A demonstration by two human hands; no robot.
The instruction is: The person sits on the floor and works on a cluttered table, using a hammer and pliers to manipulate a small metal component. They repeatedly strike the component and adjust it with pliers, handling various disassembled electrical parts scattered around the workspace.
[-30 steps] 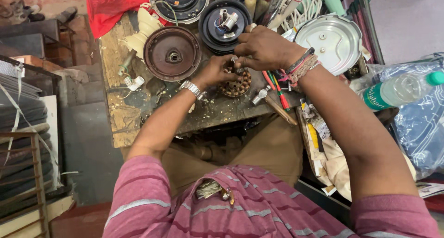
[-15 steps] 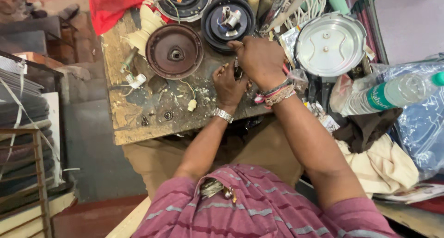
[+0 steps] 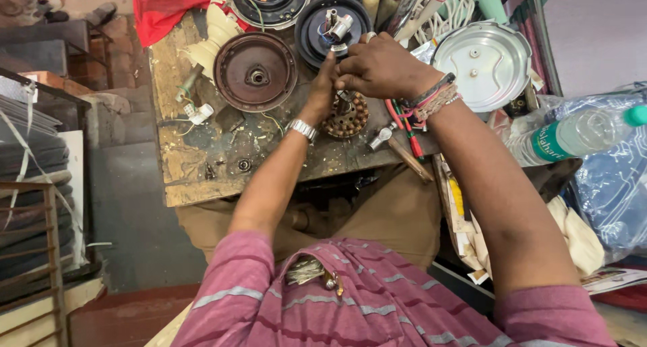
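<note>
Stator [image 3: 347, 118] stands on the wooden bench [image 3: 182, 165], between the brown cover [image 3: 255, 72] and the screwdriver [image 3: 410, 139]. Both the left hand [image 3: 323, 91] and the right hand [image 3: 381, 67] close their fingers on its top shaft.

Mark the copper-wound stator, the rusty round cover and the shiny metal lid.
copper-wound stator [image 3: 348, 120], head view, lower coil edge below the hands
rusty round cover [image 3: 255, 72], head view, centre hub
shiny metal lid [image 3: 488, 65], head view, flat middle

Worn wooden workbench [image 3: 176, 159], grey floor [image 3: 135, 212]
</note>
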